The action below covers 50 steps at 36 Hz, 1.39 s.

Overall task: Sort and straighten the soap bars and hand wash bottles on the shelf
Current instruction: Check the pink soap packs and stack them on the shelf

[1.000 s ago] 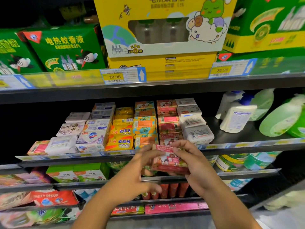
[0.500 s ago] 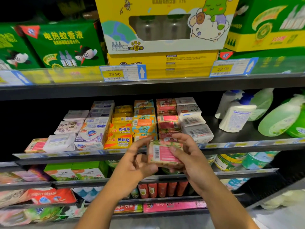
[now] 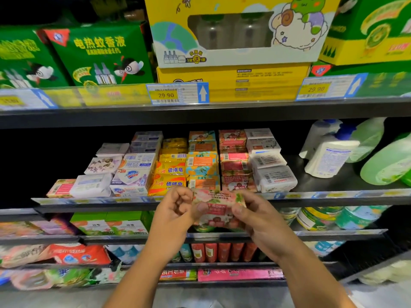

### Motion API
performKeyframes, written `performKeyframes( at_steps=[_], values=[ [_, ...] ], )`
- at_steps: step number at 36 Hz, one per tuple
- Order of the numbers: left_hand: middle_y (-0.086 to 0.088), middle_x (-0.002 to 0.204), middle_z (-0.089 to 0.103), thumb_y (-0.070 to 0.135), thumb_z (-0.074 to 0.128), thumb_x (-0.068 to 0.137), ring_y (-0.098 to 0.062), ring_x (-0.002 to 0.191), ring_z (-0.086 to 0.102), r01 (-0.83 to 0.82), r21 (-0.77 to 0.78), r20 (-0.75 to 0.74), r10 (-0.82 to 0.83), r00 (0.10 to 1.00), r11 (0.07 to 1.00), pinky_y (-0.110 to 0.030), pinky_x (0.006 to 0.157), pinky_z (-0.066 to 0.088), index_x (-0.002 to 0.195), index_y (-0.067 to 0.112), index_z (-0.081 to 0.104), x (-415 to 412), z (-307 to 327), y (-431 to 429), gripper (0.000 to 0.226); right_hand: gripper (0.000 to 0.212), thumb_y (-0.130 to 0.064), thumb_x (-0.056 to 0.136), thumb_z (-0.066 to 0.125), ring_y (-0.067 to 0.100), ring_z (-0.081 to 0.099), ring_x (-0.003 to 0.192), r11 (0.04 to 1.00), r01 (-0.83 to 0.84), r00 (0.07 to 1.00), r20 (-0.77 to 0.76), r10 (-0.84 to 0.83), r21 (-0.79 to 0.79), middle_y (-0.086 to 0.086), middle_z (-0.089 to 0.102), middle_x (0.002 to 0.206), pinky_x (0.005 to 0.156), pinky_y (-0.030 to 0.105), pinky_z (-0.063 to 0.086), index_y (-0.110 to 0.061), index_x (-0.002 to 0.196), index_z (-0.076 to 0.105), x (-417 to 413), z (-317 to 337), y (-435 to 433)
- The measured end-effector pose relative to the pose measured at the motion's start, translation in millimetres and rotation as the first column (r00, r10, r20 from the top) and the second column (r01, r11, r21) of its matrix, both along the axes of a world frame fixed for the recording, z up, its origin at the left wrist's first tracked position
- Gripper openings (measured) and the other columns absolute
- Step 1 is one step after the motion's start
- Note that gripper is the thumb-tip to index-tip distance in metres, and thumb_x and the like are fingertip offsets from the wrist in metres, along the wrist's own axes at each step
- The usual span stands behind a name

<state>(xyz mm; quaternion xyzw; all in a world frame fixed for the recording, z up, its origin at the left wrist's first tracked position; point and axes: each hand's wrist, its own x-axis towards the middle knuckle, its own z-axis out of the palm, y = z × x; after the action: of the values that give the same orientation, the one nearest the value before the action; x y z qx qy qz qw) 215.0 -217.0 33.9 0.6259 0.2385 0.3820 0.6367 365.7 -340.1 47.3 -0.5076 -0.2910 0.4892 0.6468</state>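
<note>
Left hand [image 3: 175, 211], right hand [image 3: 258, 221]: pink-red soap bar [image 3: 219, 208] gripped between both, held just before shelf rail [image 3: 333, 194]. Sorting step judged in hand; next, bar to be set square on matching red stack [image 3: 233, 162].

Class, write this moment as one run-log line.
left hand: pinches pink soap bar | right hand: pinches same bar | bar: held before shelf edge, not shelved | next: probably onto pink stack
</note>
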Motion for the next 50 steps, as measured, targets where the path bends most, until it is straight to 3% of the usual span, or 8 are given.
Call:
performKeyframes(
  at_steps=[6, 12, 18, 25, 31, 36, 41, 50],
  values=[
    [0.008, 0.088, 0.063, 0.036, 0.072, 0.084, -0.015, 0.067, 0.066, 0.070, -0.054, -0.153, -0.078, 0.985, 0.996, -0.032, 0.067, 0.059, 0.127, 0.032, 0.054, -3, 4, -9, 0.046, 0.034, -0.026, 0.081, 0.071, 0.025, 0.072, 0.091, 0.994, 0.101, 0.994, 0.047, -0.099, -0.036, 0.006, 0.072, 0.109, 0.061, 0.035, 0.059, -0.026, 0.115, 0.066, 0, 2, 0],
    [0.005, 0.131, 0.057, 0.012, 0.087, 0.072, -0.012, 0.105, 0.066, 0.447, -0.096, -0.204, -0.457, 0.865, 0.889, -0.029, 0.085, 0.054, 0.133, 0.034, 0.055, -14, -2, -5, 0.072, 0.014, -0.017, 0.098, 0.057, 0.023, 0.068, 0.077, 0.987, 0.156, 0.985, -0.063, -0.158, -0.045, 0.012, 0.070, 0.103, 0.038, 0.025, 0.044, -0.020, 0.097, 0.071, 2, -2, -6],
    [0.020, 0.115, 0.064, 0.021, 0.082, 0.075, 0.003, 0.107, 0.062, 0.239, 0.112, -0.262, -0.203, 0.943, 0.965, -0.016, 0.085, 0.051, 0.116, 0.027, 0.063, -5, -1, 0, 0.046, 0.054, -0.034, 0.075, 0.085, 0.028, 0.070, 0.078, 0.997, -0.048, 0.956, -0.287, 0.062, 0.055, 0.021, 0.069, 0.106, 0.061, 0.028, 0.060, -0.011, 0.120, 0.066, 9, -8, -12],
    [0.002, 0.096, 0.060, 0.030, 0.064, 0.082, 0.001, 0.077, 0.059, 0.104, 0.028, -0.164, -0.098, 0.982, 0.994, -0.014, 0.069, 0.047, 0.122, 0.026, 0.055, 2, 4, -6, 0.042, 0.034, -0.023, 0.075, 0.078, 0.024, 0.070, 0.105, 0.996, 0.051, 0.996, 0.074, -0.045, -0.078, 0.007, 0.075, 0.111, 0.088, 0.033, 0.056, -0.020, 0.108, 0.074, 1, -12, -4],
    [-0.002, 0.132, 0.054, 0.010, 0.090, 0.065, -0.020, 0.106, 0.069, 0.366, -0.082, -0.144, -0.374, 0.916, 0.927, -0.036, 0.086, 0.058, 0.118, 0.026, 0.066, -7, -7, 1, 0.060, 0.030, -0.016, 0.092, 0.065, 0.022, 0.072, 0.081, 0.984, 0.161, 0.987, 0.004, -0.161, -0.079, 0.005, 0.072, 0.105, 0.053, 0.029, 0.053, -0.028, 0.119, 0.063, 0, -8, -1],
    [0.008, 0.127, 0.053, 0.014, 0.082, 0.069, -0.012, 0.116, 0.060, 0.271, 0.226, -0.349, -0.182, 0.919, 0.936, -0.030, 0.096, 0.053, 0.112, 0.055, 0.063, -11, -11, 13, 0.063, 0.032, -0.017, 0.077, 0.078, 0.023, 0.068, 0.071, 1.000, 0.016, 0.970, -0.243, -0.011, 0.018, 0.017, 0.070, 0.099, 0.054, 0.024, 0.056, -0.016, 0.109, 0.072, 8, -13, -3],
    [0.024, 0.117, 0.061, 0.041, 0.075, 0.071, -0.008, 0.115, 0.059, 0.176, 0.294, -0.328, -0.073, 0.942, 0.940, -0.025, 0.096, 0.048, 0.112, 0.062, 0.060, -15, -6, 14, 0.049, 0.063, 0.013, 0.067, 0.079, 0.021, 0.069, 0.108, 0.999, -0.024, 0.999, 0.028, 0.025, -0.029, 0.006, 0.071, 0.118, 0.083, 0.031, 0.058, -0.025, 0.116, 0.069, 8, -22, 3],
    [0.010, 0.106, 0.069, 0.037, 0.080, 0.063, -0.013, 0.102, 0.065, 0.065, 0.186, -0.119, -0.043, 0.992, 0.980, -0.031, 0.085, 0.055, 0.101, 0.049, 0.067, -12, 14, 5, 0.042, 0.052, 0.000, 0.064, 0.091, 0.004, 0.069, 0.093, 0.995, 0.050, 0.935, 0.354, -0.016, -0.086, -0.014, 0.072, 0.097, 0.077, 0.023, 0.055, -0.031, 0.099, 0.067, -1, -14, 16]
  ],
)
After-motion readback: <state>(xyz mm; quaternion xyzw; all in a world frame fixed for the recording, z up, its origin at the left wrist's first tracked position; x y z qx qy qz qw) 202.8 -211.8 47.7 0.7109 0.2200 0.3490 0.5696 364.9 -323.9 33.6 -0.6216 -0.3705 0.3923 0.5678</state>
